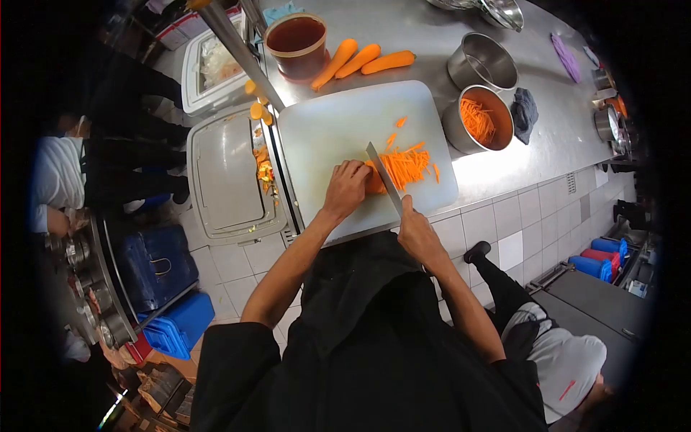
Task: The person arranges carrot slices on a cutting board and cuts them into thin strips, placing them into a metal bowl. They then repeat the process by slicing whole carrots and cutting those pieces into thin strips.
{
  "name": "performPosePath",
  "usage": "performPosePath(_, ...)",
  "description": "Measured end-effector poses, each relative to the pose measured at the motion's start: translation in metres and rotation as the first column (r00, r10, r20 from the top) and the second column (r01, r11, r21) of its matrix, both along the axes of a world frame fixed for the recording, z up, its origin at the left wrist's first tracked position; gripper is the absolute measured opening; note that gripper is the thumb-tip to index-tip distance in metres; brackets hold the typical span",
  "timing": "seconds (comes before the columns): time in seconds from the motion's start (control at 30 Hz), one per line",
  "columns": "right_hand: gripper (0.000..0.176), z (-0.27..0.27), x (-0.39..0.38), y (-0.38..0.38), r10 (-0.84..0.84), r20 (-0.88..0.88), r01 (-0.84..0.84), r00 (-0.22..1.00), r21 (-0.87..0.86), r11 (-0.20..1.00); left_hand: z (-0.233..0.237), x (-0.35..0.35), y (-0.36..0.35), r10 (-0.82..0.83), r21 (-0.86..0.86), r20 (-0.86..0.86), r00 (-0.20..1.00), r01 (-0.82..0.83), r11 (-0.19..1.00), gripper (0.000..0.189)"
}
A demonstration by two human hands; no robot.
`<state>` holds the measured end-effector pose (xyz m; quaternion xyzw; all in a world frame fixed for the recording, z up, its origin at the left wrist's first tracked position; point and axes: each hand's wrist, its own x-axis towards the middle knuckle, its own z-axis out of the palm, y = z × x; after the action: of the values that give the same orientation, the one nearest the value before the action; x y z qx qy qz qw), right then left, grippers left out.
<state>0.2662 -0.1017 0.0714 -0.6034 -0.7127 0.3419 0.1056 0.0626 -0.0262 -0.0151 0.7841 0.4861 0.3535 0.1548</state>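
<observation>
On a white cutting board (pixel 324 129), my left hand (pixel 346 189) presses with curled fingers on a stack of carrot slices (pixel 374 180). My right hand (pixel 419 229) grips the handle of a kitchen knife (pixel 386 176), whose blade stands against the carrot beside my left fingertips. Right of the blade lies a loose pile of carrot strips (pixel 408 165), with a few pieces scattered above it. More strips fill part of a steel pot (pixel 450 124) just right of the board. Three whole peeled carrots (pixel 358 60) lie behind the board.
A second steel pot (pixel 468 72), a dark cloth (pixel 525 115) and a brown container (pixel 296 50) stand on the steel counter (pixel 547 86). Left of the board is a lidded bin (pixel 223 180) with scraps at its edge. People stand at left and lower right.
</observation>
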Motion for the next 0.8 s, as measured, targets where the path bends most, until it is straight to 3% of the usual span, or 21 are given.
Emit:
performPosePath(0.2, 0.034, 0.004, -0.011, -0.007, 0.023, 0.022, -0.025, 1.0, 0.112, 0.993, -0.003, 0.002, -0.002, -0.005, -0.01, -0.021, 1.0, 0.004, 1.0, 0.027)
performPosePath(0.27, 0.034, 0.02, -0.008, -0.011, 0.057, 0.021, -0.059, 0.998, 0.093, 0.994, -0.002, 0.005, -0.009, 0.027, -0.016, -0.027, 0.999, -0.028, 0.999, 0.031)
performPosePath(0.33, 0.036, 0.036, -0.009, -0.006, 0.048, 0.076, -0.039, 0.996, -0.111, 0.993, -0.003, 0.004, -0.006, 0.053, 0.0, -0.049, 0.997, -0.053, 0.999, 0.035)
performPosePath(0.5, 0.035, 0.041, -0.017, -0.014, -0.008, 0.173, 0.04, 0.985, -0.181, 0.983, -0.003, 0.005, -0.008, 0.031, -0.072, -0.089, 0.996, -0.038, 0.997, 0.046)
performPosePath(0.77, 0.034, 0.032, -0.023, -0.011, -0.046, 0.186, 0.093, 0.982, -0.254, 0.963, -0.004, 0.005, -0.006, 0.055, -0.033, -0.078, 0.995, -0.058, 0.998, 0.038)
performPosePath(0.8, 0.033, 0.024, -0.025, -0.013, -0.041, 0.151, 0.07, 0.988, -0.19, 0.979, -0.004, 0.005, -0.008, 0.066, -0.016, -0.074, 0.995, -0.068, 0.998, 0.036)
